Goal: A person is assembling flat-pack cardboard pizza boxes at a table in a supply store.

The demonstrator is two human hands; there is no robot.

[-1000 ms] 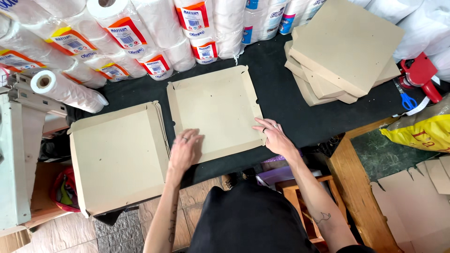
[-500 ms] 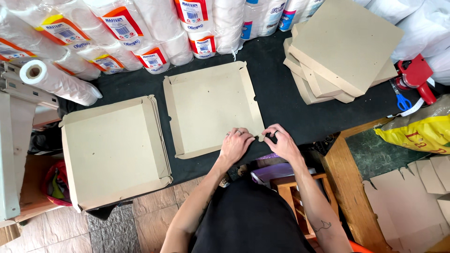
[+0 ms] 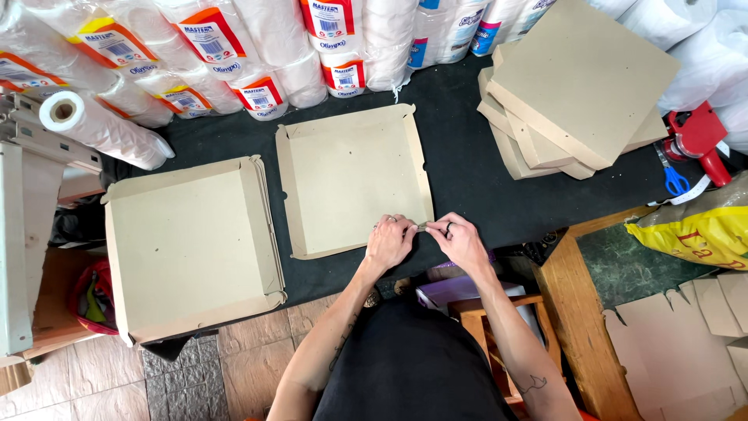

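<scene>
An open, flat brown cardboard box (image 3: 351, 175) with shallow raised sides lies on the black table (image 3: 460, 164). My left hand (image 3: 389, 240) and my right hand (image 3: 458, 240) meet at its near right corner. Both pinch the cardboard flap there between fingers and thumbs, knuckles almost touching. A second folded box (image 3: 191, 249) of the same cardboard sits to the left, hanging over the table's front edge.
A stack of folded cardboard boxes (image 3: 580, 86) stands at the back right. Wrapped paper rolls (image 3: 195, 54) line the far edge. A red tape dispenser (image 3: 697, 136), blue scissors (image 3: 672, 178) and a yellow bag (image 3: 693, 230) lie at right; flat cardboard blanks (image 3: 686, 343) lie below.
My hands have come together from apart on the box's near edge to its near right corner and have closed on the flap. The view has shifted slightly.
</scene>
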